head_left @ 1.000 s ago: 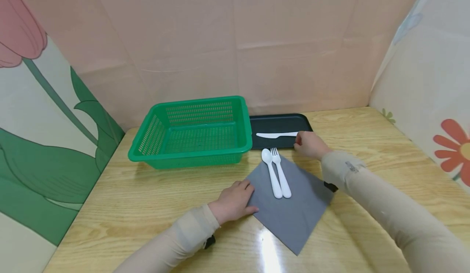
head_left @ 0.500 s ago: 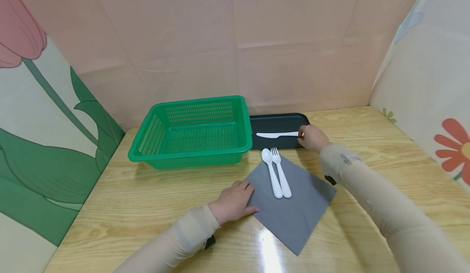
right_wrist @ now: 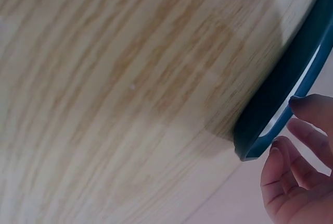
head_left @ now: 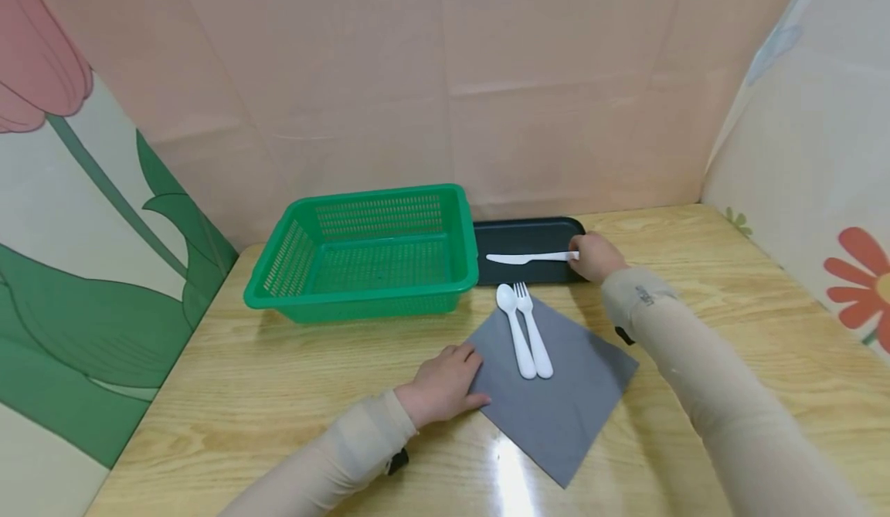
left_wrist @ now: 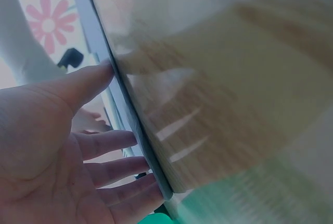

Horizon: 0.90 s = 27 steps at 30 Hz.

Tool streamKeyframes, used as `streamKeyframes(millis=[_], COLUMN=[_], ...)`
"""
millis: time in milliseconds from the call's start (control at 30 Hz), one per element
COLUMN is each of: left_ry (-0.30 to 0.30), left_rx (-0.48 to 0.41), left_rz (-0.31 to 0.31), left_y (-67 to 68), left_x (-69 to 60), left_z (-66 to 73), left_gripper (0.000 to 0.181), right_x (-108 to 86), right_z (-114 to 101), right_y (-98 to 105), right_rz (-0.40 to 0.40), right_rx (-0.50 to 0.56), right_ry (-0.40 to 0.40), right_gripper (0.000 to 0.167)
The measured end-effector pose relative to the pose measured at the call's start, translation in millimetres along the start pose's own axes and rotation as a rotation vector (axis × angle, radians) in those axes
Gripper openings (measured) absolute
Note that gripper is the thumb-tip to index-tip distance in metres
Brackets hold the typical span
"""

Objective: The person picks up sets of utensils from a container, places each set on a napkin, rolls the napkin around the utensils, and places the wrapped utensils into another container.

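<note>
On the table lies a grey square napkin (head_left: 556, 401), turned like a diamond. A white plastic spoon (head_left: 516, 331) and a white plastic fork (head_left: 534, 331) lie side by side on it. My left hand (head_left: 445, 384) rests at the napkin's left edge, its fingers fairly straight and touching it. My right hand (head_left: 598, 256) is at the right end of the black tray (head_left: 524, 232), by the handle end of a white plastic knife (head_left: 524, 258) lying there. The right wrist view shows those fingers bent close to the tray rim (right_wrist: 291, 78); whether they pinch the knife's end is hidden.
A green plastic basket (head_left: 375, 295) with slotted sides stands left of the tray, close against it. Behind them rises a pink cloth backdrop (head_left: 556, 115). Flower-printed panels stand on both sides of the wooden table (head_left: 278, 393).
My right hand has slid a little to the right along the knife, uncovering more of its handle. The knife's blade tip stays put. My left hand has not moved.
</note>
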<state>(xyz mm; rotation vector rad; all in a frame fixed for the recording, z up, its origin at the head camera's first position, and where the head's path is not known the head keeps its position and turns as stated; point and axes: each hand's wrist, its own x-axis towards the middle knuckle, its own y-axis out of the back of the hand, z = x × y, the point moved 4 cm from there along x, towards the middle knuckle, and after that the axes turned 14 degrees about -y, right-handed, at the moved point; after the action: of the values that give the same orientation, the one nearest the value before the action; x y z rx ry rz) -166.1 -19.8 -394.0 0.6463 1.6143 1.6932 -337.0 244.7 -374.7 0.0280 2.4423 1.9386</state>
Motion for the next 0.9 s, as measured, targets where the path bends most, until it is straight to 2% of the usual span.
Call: streamKeyframes(millis=[267,900], left_ry=[0.000,0.001], left_rx=[-0.001,-0.002], left_rz=[0.000,-0.010], left_y=[-2.2,-1.9], left_x=[0.8,1.5], left_z=[-0.6,-1.5], left_gripper=[0.054,0.053], right_x=[7.4,16.0], right_z=[7,4], right_y=[-5,-17], right_rz=[0.029,0.027], right_rx=[-0.048,-0.090], right_ry=[-0.024,0.026], right_gripper=[0.027,0.032])
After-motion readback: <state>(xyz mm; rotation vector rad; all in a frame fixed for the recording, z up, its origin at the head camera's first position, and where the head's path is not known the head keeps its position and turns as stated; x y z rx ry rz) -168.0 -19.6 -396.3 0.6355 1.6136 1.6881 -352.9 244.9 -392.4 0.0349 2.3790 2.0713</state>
